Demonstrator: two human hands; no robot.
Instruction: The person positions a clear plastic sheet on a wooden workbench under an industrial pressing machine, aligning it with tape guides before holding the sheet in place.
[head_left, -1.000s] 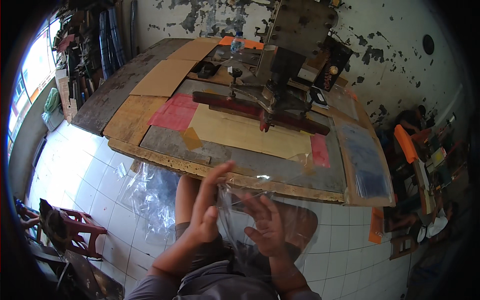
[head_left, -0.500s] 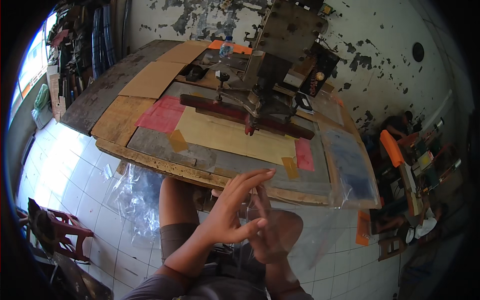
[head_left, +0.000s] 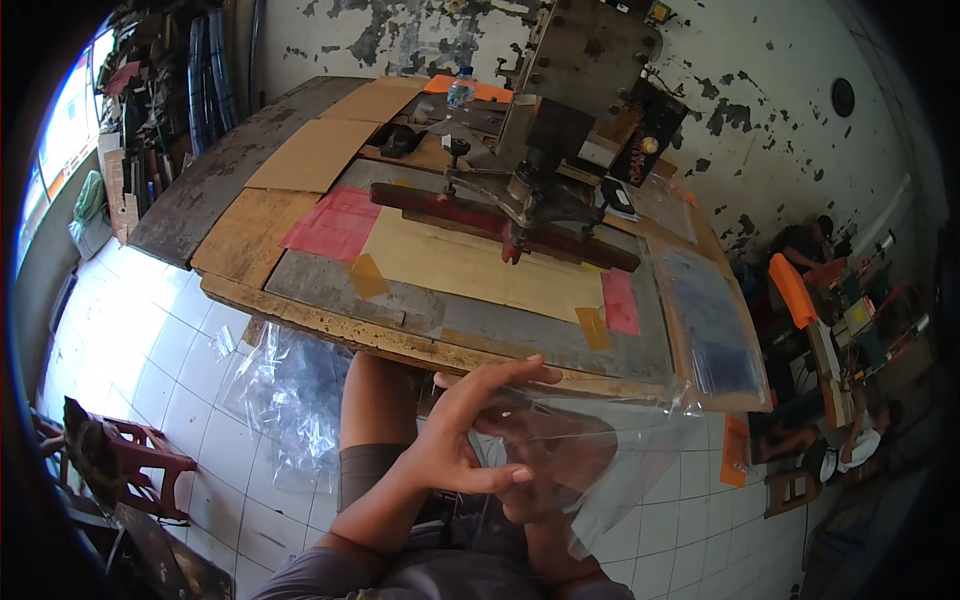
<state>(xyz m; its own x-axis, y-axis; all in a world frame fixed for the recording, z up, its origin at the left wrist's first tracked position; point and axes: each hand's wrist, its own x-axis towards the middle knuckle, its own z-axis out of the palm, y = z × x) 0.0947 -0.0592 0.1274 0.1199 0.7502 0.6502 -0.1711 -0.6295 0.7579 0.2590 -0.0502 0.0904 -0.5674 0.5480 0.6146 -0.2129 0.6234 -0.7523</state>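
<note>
A clear plastic sheet (head_left: pixel 640 465) hangs in front of me, below the table's near edge, its far corner at the right. My left hand (head_left: pixel 455 435) is at the sheet's left side, fingers stretched toward the right and thumb held apart, with nothing clearly gripped between them. Behind the see-through film, my right hand (head_left: pixel 527 490) supports the sheet; its fingers show only dimly through the plastic. Beyond both hands is the worktable (head_left: pixel 330 330), with a cream sheet (head_left: pixel 480 270) taped down beneath a press machine (head_left: pixel 535 190) and its long red bar.
Crumpled clear plastic (head_left: pixel 285 410) lies on the tiled floor at left, near a dark red stool (head_left: pixel 150 455). Stacked clear film (head_left: pixel 705 320) covers the table's right side. Cardboard (head_left: pixel 315 155) and a water bottle (head_left: pixel 461 90) are farther back. Other people (head_left: pixel 800 245) sit at right.
The clear sheet has spread out more to the right and its top edge now shows. My left hand has dipped slightly, fingers still stretched. The view has shifted a little.
</note>
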